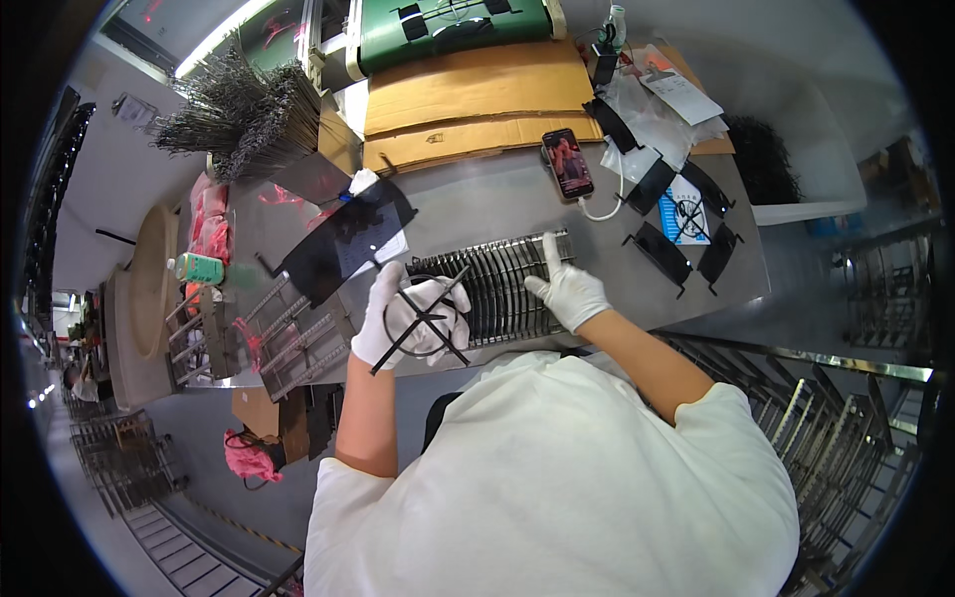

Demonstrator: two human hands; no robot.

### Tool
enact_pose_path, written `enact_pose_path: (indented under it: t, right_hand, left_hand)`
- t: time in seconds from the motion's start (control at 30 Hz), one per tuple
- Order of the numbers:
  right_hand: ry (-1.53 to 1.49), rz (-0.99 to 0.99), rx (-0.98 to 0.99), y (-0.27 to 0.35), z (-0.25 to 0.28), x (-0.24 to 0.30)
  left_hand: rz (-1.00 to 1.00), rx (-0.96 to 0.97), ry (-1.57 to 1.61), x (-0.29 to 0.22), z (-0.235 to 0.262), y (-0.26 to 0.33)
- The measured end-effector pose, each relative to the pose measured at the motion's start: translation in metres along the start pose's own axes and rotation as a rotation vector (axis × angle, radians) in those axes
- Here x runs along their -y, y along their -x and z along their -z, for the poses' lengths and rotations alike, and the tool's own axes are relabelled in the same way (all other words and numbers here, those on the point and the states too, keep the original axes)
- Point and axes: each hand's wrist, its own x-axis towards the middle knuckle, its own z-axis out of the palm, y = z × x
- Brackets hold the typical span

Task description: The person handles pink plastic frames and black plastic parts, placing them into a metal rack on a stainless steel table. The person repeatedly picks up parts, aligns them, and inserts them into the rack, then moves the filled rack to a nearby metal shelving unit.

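My left hand [378, 313], in a white glove, is closed round a black wire ring with crossed bars [426, 317], held over the front of the metal table. To its right lies a metal rack [497, 289] packed with a row of dark curved strips. My right hand [571, 291], gloved too, rests at the rack's right end with index finger and thumb spread apart; nothing shows held in it. A large black curved plate [343, 239] stands beyond my left hand, partly over a printed sheet [370, 251].
A phone [567, 164] with a white cable lies at the back, before flat cardboard [477, 99] and a green conveyor belt [517, 32]. Black curved plates [662, 254] surround a blue-white card at right. Wire bundles [249, 114], a green-labelled bottle [196, 268] and metal racks [298, 343] are leftward.
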Motion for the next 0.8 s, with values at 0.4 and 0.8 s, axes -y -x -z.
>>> enact_pose_path:
  t: [0.4,0.8]
  right_hand:
    - [-0.387,0.783,-0.102,0.032,0.074,0.073]
    - [-0.888,-0.031,0.006,0.018,-0.010,-0.064]
  left_hand:
    - [0.725,0.368,-0.472,-0.013,0.004,-0.009]
    - [-1.311,0.252,0.461,-0.100,-0.024,-0.005]
